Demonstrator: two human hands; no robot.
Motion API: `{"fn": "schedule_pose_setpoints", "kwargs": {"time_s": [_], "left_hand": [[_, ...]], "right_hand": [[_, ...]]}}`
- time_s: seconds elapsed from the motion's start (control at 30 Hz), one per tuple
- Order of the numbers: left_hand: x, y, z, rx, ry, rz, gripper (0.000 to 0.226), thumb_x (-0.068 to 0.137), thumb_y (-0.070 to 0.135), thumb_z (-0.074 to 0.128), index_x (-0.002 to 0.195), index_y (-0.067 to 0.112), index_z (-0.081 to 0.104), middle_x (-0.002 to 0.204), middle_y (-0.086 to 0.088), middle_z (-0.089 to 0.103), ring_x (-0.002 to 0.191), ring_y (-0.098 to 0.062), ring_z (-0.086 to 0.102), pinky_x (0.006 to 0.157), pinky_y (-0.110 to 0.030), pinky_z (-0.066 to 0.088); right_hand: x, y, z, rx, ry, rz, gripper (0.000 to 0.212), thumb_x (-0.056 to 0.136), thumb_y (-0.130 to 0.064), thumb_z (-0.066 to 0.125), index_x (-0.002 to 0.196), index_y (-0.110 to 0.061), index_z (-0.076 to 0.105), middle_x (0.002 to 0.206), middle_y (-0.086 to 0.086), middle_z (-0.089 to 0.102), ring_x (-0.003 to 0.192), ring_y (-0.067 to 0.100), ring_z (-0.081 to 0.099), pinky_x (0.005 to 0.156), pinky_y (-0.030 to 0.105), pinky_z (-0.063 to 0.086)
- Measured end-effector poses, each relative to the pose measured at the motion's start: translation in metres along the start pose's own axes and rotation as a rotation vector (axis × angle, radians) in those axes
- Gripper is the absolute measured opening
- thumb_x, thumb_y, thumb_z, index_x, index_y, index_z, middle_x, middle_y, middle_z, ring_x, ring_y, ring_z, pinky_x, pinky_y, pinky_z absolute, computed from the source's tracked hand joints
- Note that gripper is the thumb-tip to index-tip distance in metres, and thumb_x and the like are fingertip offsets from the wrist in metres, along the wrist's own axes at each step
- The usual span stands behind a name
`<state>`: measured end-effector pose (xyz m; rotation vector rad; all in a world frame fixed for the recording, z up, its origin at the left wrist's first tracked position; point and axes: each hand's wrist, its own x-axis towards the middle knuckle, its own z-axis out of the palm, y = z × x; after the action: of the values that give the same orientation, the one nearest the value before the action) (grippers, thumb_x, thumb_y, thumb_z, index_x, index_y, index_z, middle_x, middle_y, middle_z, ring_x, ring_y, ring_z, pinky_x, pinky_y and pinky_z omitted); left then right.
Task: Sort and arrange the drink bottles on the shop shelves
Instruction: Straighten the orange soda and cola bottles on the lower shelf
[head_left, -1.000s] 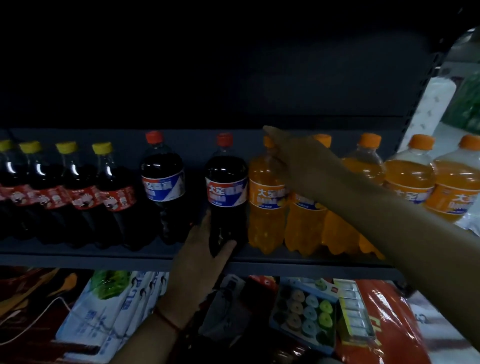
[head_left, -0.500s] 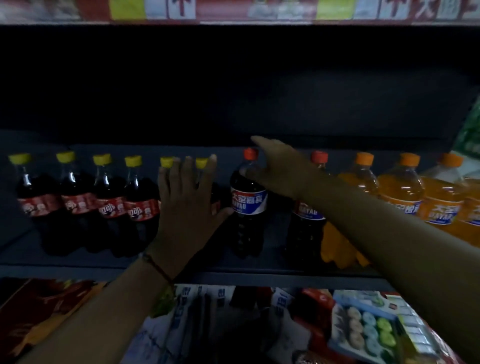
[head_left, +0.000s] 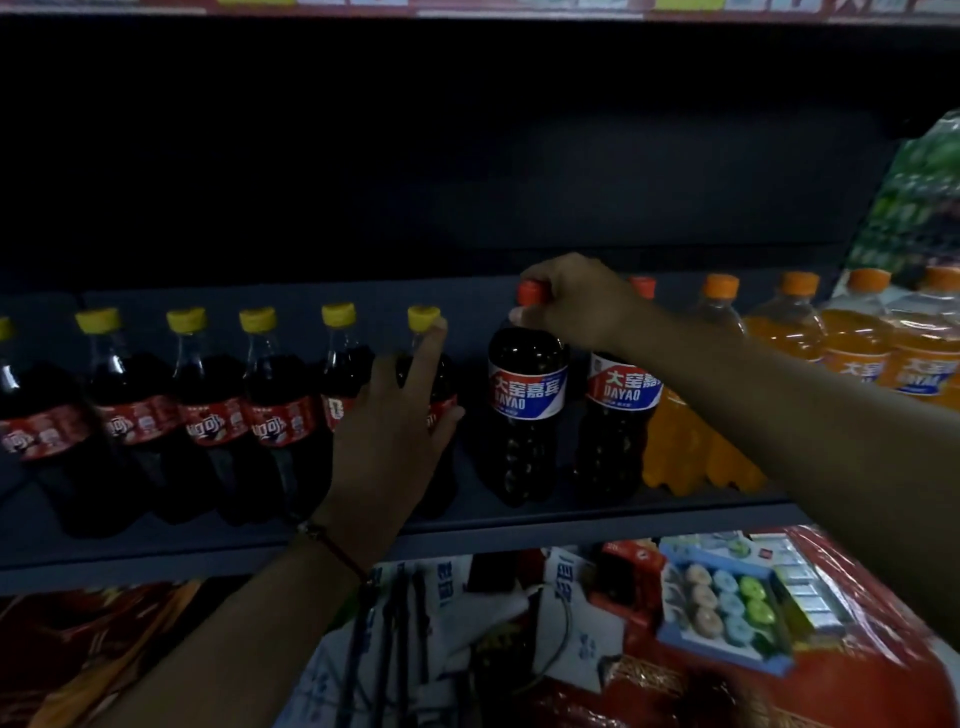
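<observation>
Dark cola fills the red-capped bottle (head_left: 527, 405) standing mid-shelf (head_left: 571, 514) — the right hand (head_left: 576, 301) pinches its neck. The left hand (head_left: 400, 431), fingers spread, presses the yellow-capped bottle (head_left: 434, 374) just beside.

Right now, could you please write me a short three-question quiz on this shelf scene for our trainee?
1. True or false: the right hand grips the neck of a red-capped cola bottle.
2. The bottles behind the left hand have caps of which colour? A green, B yellow, C white.
3. What colour is the drink at the right end of the shelf?

Key: 1 true; 2 B; 3 orange.
</observation>
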<state>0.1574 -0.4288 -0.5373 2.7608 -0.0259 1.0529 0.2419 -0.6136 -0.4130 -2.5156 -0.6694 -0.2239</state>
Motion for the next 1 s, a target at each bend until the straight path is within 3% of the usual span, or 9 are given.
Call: {"fn": "schedule_pose_setpoints", "kwargs": {"time_s": [0.1,0.23,0.33,0.43,0.57,0.67,0.73,0.87,1.0], "left_hand": [[-0.003,0.003,0.004,-0.069,0.030,-0.002,0.087,0.091,0.040,0.066,0.158,0.031,0.011,0.140,-0.015,0.043,0.097,-0.028,0.063,0.059,-0.028,0.054],[-0.003,0.005,0.010,-0.159,0.023,-0.028,0.087,0.093,0.037,0.064,0.157,0.038,0.004,0.146,-0.012,0.036,0.096,-0.031,0.063,0.062,-0.033,0.055],[-0.001,0.006,0.014,-0.187,0.047,-0.040,0.087,0.093,0.037,0.065,0.158,0.036,0.007,0.146,-0.013,0.038,0.094,-0.034,0.063,0.064,-0.037,0.056],[-0.002,0.011,0.016,-0.282,0.100,-0.056,0.089,0.092,0.037,0.066,0.159,0.029,0.008,0.143,-0.011,0.044,0.105,-0.031,0.063,0.068,-0.040,0.058],[-0.010,0.018,0.028,-0.377,0.125,-0.076,0.094,0.091,0.042,0.064,0.157,0.034,-0.003,0.155,-0.005,0.035,0.132,-0.014,0.045,0.090,-0.027,0.049],[-0.031,0.021,0.039,-0.563,0.009,-0.248,0.105,0.088,0.043,0.069,0.148,0.050,-0.017,0.157,0.016,0.022,0.132,0.008,0.024,0.101,-0.020,0.035],[-0.049,0.020,0.053,-0.647,-0.037,-0.343,0.105,0.089,0.037,0.071,0.151,0.048,-0.013,0.153,0.026,0.017,0.134,0.011,0.023,0.107,-0.018,0.031],[-0.068,0.017,0.076,-0.691,-0.037,-0.471,0.092,0.089,0.033,0.072,0.158,0.035,0.010,0.156,0.012,0.037,0.139,-0.007,0.039,0.113,-0.032,0.037],[-0.064,0.022,0.085,-0.731,0.000,-0.508,0.086,0.084,0.035,0.077,0.153,0.033,0.026,0.147,0.014,0.047,0.134,-0.004,0.045,0.111,-0.035,0.042]], "right_hand": [[-0.003,0.006,-0.007,-0.022,0.002,-0.002,0.014,0.088,-0.030,0.068,0.088,-0.015,0.066,0.082,-0.002,0.064,0.069,0.003,0.057,0.055,0.017,0.038],[-0.006,0.016,-0.010,-0.013,0.011,-0.020,0.024,0.089,-0.028,0.067,0.109,-0.014,0.068,0.102,0.003,0.068,0.092,0.017,0.063,0.074,0.025,0.045],[-0.011,0.017,-0.011,-0.003,0.022,-0.037,0.033,0.091,-0.026,0.065,0.121,-0.010,0.064,0.115,0.007,0.067,0.102,0.018,0.061,0.083,0.028,0.047],[-0.014,0.017,-0.013,-0.016,0.039,-0.040,0.037,0.091,-0.025,0.065,0.124,-0.010,0.062,0.121,0.008,0.065,0.108,0.020,0.060,0.086,0.027,0.045],[-0.009,0.020,-0.010,-0.022,0.051,-0.051,0.036,0.092,-0.027,0.064,0.124,-0.010,0.061,0.120,0.008,0.065,0.108,0.021,0.060,0.082,0.025,0.043],[-0.009,0.026,-0.004,-0.031,0.079,-0.055,0.046,0.093,-0.030,0.062,0.134,-0.009,0.054,0.130,0.011,0.060,0.114,0.022,0.058,0.087,0.024,0.041],[-0.011,0.030,0.000,-0.015,0.090,-0.059,0.056,0.094,-0.034,0.060,0.145,-0.016,0.043,0.141,0.008,0.052,0.124,0.022,0.052,0.091,0.022,0.036],[-0.020,0.034,0.009,0.018,0.145,-0.096,0.059,0.096,-0.038,0.055,0.149,-0.023,0.035,0.145,0.007,0.048,0.128,0.021,0.049,0.092,0.022,0.036],[-0.023,0.033,0.011,0.021,0.164,-0.130,0.063,0.092,-0.034,0.062,0.149,-0.022,0.036,0.145,0.008,0.046,0.127,0.022,0.049,0.094,0.024,0.039]]}}
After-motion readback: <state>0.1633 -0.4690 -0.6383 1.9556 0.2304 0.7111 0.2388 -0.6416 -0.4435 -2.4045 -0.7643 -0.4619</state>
